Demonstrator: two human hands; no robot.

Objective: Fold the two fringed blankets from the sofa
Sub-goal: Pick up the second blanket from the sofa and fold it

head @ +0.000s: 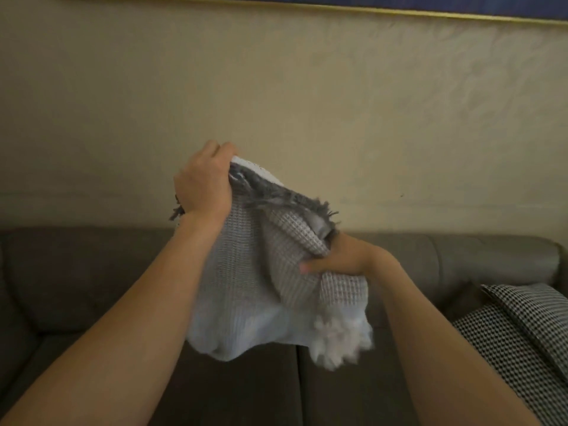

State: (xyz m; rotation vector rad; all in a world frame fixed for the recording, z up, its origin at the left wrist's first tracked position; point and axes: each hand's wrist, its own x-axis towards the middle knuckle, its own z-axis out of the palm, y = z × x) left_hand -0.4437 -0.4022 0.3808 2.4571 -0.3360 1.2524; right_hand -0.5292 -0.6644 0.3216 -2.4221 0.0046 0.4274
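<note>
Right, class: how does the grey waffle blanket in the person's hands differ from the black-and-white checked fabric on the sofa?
The grey waffle blanket is held up, bunched, by the left hand and right hand; the checked fabric lies untouched on the sofa. The blanket is plain grey with visible fringe; the fabric is boldly patterned. Both are woven textiles.

A beige wall (338, 103) fills the far side of the room, its surface slightly uneven and dimly lit. Along its top edge runs the bottom of a picture frame (338, 7), a thin gold strip with dark blue above it. At the near right, a cushion (528, 327) in a small black-and-white houndstooth weave lies tilted, its far corner raised and its near end running out of view at the right edge.
</note>
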